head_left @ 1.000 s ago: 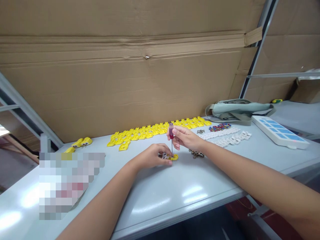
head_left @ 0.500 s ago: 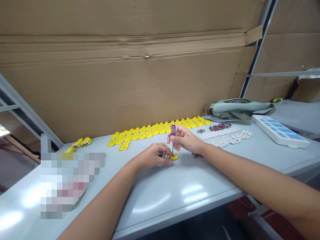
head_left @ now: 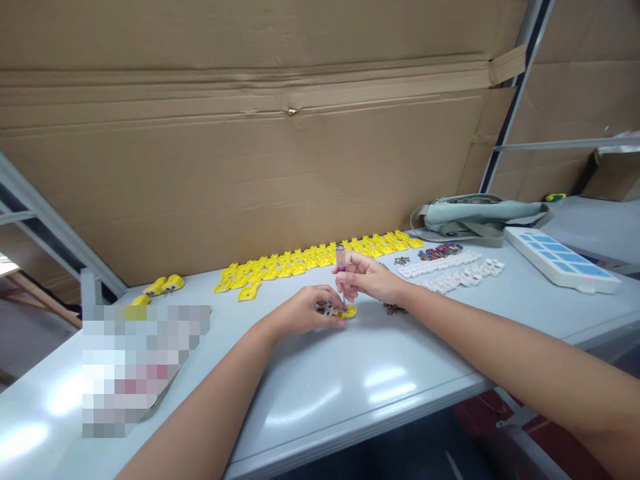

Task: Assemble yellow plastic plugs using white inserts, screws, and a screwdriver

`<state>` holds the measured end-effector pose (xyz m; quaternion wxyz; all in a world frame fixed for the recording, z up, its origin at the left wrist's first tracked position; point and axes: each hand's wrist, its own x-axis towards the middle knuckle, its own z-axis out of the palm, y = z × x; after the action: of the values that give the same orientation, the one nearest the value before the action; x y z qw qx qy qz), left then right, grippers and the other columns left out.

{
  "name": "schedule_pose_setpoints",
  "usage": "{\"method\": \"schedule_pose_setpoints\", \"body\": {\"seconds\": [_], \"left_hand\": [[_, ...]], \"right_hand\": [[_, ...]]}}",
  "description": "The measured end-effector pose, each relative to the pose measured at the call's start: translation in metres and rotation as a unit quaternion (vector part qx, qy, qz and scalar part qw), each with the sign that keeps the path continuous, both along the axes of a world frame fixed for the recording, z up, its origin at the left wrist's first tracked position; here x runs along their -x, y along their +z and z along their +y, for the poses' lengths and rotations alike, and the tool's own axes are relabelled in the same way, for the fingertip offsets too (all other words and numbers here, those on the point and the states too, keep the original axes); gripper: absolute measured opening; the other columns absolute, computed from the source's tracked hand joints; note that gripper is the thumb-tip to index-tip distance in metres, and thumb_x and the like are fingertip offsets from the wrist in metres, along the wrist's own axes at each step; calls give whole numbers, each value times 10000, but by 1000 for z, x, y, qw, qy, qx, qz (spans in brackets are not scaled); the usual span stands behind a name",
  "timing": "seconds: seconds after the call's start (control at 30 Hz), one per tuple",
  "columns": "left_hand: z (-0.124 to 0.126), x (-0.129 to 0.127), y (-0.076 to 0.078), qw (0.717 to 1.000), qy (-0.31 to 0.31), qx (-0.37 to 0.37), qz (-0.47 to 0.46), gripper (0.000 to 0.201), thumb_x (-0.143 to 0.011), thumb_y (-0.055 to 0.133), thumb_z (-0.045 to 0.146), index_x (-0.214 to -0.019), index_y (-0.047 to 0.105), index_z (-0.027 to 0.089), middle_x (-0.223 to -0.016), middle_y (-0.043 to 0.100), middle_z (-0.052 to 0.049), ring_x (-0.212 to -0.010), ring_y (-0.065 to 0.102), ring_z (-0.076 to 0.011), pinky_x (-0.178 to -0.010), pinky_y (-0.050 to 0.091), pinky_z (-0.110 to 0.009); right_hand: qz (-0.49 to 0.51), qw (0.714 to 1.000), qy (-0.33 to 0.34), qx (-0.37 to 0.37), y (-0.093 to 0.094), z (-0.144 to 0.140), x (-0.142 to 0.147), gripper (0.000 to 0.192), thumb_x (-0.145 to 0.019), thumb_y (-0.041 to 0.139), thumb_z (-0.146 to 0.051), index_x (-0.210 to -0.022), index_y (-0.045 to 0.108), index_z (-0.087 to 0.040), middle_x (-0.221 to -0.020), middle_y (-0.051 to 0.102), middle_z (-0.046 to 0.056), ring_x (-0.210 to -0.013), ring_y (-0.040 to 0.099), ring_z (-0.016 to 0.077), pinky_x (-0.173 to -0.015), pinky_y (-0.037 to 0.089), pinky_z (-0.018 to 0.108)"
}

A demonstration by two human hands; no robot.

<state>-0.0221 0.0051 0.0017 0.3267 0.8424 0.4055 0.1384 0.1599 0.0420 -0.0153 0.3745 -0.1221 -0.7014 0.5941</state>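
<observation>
My right hand (head_left: 367,277) is closed around a screwdriver (head_left: 341,259) with a clear purple handle, held nearly upright. Its shaft points down into a small yellow plastic housing (head_left: 351,312) on the table. My left hand (head_left: 307,310) pinches this housing from the left, pressing it to the tabletop. White and metallic parts (head_left: 327,309) show between the left fingers; their exact kind is hard to make out. The screwdriver's tip is hidden in the housing. Beside my right wrist lies a small pile of dark metal pieces (head_left: 394,309).
Rows of yellow housings (head_left: 300,260) line the table's back. White plastic parts (head_left: 463,277), small screws (head_left: 401,261) and red-and-blue pieces (head_left: 440,251) lie right, near a bag (head_left: 480,217) and a white-and-blue case (head_left: 560,260). Several yellow pieces (head_left: 165,285) and a blurred-out sheet (head_left: 145,367) are left.
The screwdriver's handle has tilted slightly left and turned a little in my right hand. My left hand and the yellow housing stay in place.
</observation>
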Motion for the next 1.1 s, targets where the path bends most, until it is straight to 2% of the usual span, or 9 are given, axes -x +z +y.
{"method": "schedule_pose_setpoints", "body": {"seconds": [0.13,0.17,0.23,0.33,0.47,0.63,0.77,0.97,1.1], "left_hand": [[0,0,1,1000,-15,-5,0,286,-703,650,349,-937,668,185,-994,647,-56,-860,569,-189,-767,435,-300],[0,0,1,1000,-18,-5,-1,285,-704,649,348,-937,669,184,-1000,647,-57,-860,570,-189,-768,435,-301],[1,0,1,1000,-20,-1,-4,288,-707,645,348,-947,668,190,-1010,645,-54,-860,571,-187,-769,435,-299],[2,1,-1,1000,-18,8,-5,300,-710,642,353,-971,660,207,-1028,635,-46,-866,572,-185,-767,437,-294],[4,3,-3,1000,-25,5,-6,295,-719,636,353,-978,660,214,-1036,617,-46,-892,564,-185,-791,431,-291],[4,3,-4,1000,-17,13,-6,312,-713,640,377,-985,662,226,-1027,623,-39,-874,565,-186,-781,435,-295],[3,3,-3,1000,-18,18,-17,288,-710,641,381,-944,669,214,-1033,624,-40,-872,567,-188,-762,439,-293],[1,4,-2,999,-28,19,-28,274,-716,638,339,-953,650,203,-1075,618,-36,-930,563,-194,-805,436,-307],[1,4,-4,998,-25,33,-41,280,-720,634,332,-968,630,203,-1040,632,-35,-926,570,-192,-814,444,-314]], "right_hand": [[-49,998,31,-21,2,-1,-2,317,-888,420,-424,-1014,525,-152,-685,560,-13,-531,521,62,-516,442,210],[-52,998,36,-17,2,-1,-2,337,-891,407,-431,-1037,522,-150,-660,545,-20,-529,521,65,-517,445,213],[-58,998,35,-2,0,-1,-2,332,-850,495,-420,-1048,508,-154,-627,539,-38,-528,531,68,-512,445,207],[-83,996,17,17,-2,0,-2,330,-700,692,-344,-905,520,-151,-632,588,-34,-546,560,74,-512,440,196],[-103,994,-17,14,-2,1,-4,272,-630,742,-307,-693,541,-135,-639,618,-9,-590,579,88,-557,451,212],[-136,990,-32,-16,1,3,-8,231,-669,703,-360,-676,628,-142,-638,628,1,-616,569,99,-598,444,228],[-156,984,-52,-72,2,5,-11,206,-724,654,-352,-776,679,-154,-693,642,8,-637,549,97,-611,425,225],[-176,970,-16,-167,9,1,-11,252,-856,483,-313,-745,635,-144,-654,560,-7,-610,500,80,-600,410,216],[-167,976,11,-138,9,-1,-9,263,-878,453,-327,-808,618,-136,-692,569,7,-630,526,85,-626,439,230]]}}
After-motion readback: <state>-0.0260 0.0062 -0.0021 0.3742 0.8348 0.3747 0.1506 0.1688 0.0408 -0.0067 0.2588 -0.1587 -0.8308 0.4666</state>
